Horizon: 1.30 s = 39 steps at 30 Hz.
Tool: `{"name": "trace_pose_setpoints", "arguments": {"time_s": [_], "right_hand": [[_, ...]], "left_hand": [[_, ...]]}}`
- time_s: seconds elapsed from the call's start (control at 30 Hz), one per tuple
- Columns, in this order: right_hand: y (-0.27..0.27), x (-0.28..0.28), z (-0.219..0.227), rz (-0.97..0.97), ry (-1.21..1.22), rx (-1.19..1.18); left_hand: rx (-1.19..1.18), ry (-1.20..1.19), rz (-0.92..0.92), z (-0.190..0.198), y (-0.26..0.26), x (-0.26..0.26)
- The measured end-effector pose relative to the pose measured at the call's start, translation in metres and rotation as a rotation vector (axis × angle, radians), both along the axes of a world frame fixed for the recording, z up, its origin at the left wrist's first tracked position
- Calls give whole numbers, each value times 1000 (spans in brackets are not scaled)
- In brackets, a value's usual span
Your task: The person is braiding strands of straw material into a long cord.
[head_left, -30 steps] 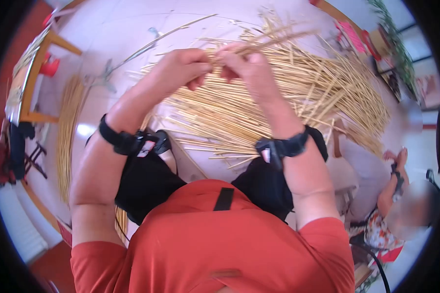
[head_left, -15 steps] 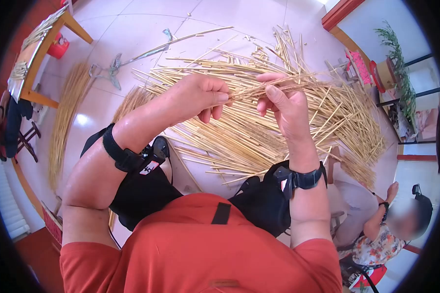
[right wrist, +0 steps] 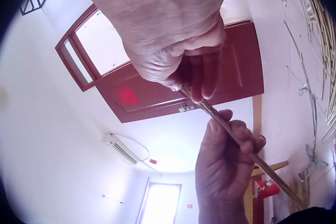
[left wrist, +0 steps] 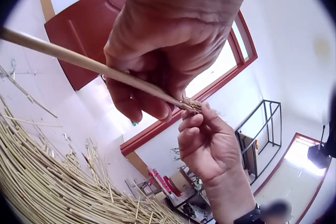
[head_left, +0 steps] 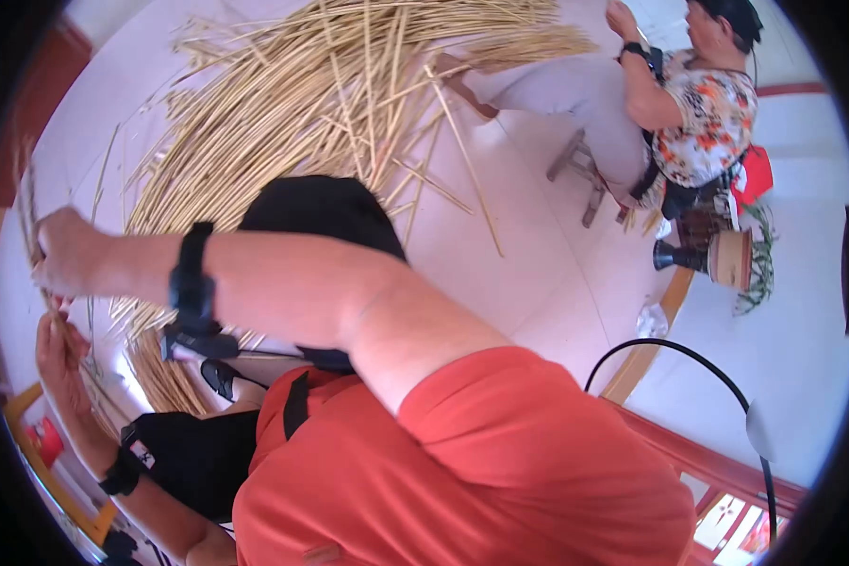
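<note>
Both hands are working on one thin stalk bundle (left wrist: 118, 75), which is running slantwise between them and is being held up off the floor (head_left: 538, 292). Left hand (left wrist: 173, 45): thumb and fingers are curling round the stem, making a narrow grip on it. Right hand (left wrist: 212, 153): thumb and fingertips are pinching the rough, twisted-looking end, also narrowly. The two hands are lying close together; in the right wrist view the bundle is passing through the left hand and is extending beyond it towards the lower right. Whether the fingertips of the two hands are touching, cannot tell.

In the head view both hands are showing at the far left, beside a large heap of straw (head_left: 283, 104) that is spreading over the floor, with several loose stalks lying crosswise at its near side. A darker sheaf (head_left: 167, 373) is lying near the black-trousered knees. Another person (head_left: 703, 118), in a flowered top and dark cap, is sitting on a low stool (head_left: 580, 179) past the heap. A black cable (head_left: 693, 354) is arching beside the red shirt (head_left: 424, 462)
</note>
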State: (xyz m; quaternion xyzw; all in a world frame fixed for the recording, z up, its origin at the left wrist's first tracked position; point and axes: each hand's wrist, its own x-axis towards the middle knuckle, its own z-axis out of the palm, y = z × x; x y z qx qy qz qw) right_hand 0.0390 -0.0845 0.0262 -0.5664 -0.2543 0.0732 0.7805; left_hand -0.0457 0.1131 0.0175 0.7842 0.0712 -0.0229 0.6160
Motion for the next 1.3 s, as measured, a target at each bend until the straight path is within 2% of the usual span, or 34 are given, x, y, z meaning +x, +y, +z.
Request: {"name": "trace_pose_setpoints", "arguments": {"time_s": [0.07, 0.13, 0.2, 0.23, 0.27, 0.33, 0.4, 0.47, 0.6, 0.67, 0.7, 0.77, 0.8, 0.83, 0.87, 0.9, 0.93, 0.97, 1.0, 1.03, 1.07, 1.13, 1.2, 1.27, 1.3], "right_hand": [[28, 5, -12, -68, 80, 68], [33, 0, -9, -111, 155, 151], [20, -13, 3, -9, 423, 400], [30, -10, -5, 31, 435, 425], [37, -7, -11, 25, 440, 418], [50, -2, -24, 93, 323, 230], [50, -2, -28, 29, 326, 234], [36, -1, -23, 29, 359, 325], [7, 2, -14, -37, 289, 267], [-3, 5, -11, 7, 395, 346], [-9, 7, -11, -5, 386, 332], [-18, 9, -10, 39, 434, 405], [-22, 15, -16, -87, 286, 320], [-42, 16, -12, 7, 329, 346], [-60, 17, -9, -34, 190, 225], [-75, 18, -3, 37, 196, 172], [-84, 23, -8, 22, 241, 183], [-94, 27, -4, -39, 206, 128], [-106, 18, 15, -128, 282, 116], [-117, 26, 9, -224, 327, 87], [-128, 29, 12, -250, 319, 102], [-150, 54, -1, -356, 317, 318], [-165, 70, -15, -375, 367, 523], [-153, 62, -19, -278, 401, 478], [-147, 57, -20, -213, 443, 431]], "left_hand": [[-139, -23, 55, -16, 36, 10], [-124, -2, 40, -17, 59, 16], [-120, 10, 38, -16, 67, 18], [-117, -26, 28, -16, 67, 20], [-116, -59, 16, -15, 62, 21], [-120, -41, 50, -11, 44, 22], [-121, -24, 85, -5, 21, 22], [19, -53, 130, -2, 3, 26], [49, -61, 150, 3, -15, 38], [85, 32, 10, 9, -16, 44], [86, 35, 14, 7, -19, 49], [290, -86, -11, -2, -15, 48], [359, -146, -15, 2, -22, 38], [419, -219, -49, -8, -14, 36], [442, -76, -44, 5, -28, 29], [419, -53, -35, 15, -36, 19], [313, -88, -65, 23, -54, 9], [431, -60, -66, 28, -54, 6], [376, -39, -80, 47, -67, -1], [388, -59, -87, 46, -66, -3], [341, -74, -75, 46, -61, -4], [273, -24, -19, 50, -55, -3], [205, -5, 58, 50, -56, 1], [-127, 23, 69, 53, -57, 2], [-125, 1, 34, 48, -55, 6]]}}
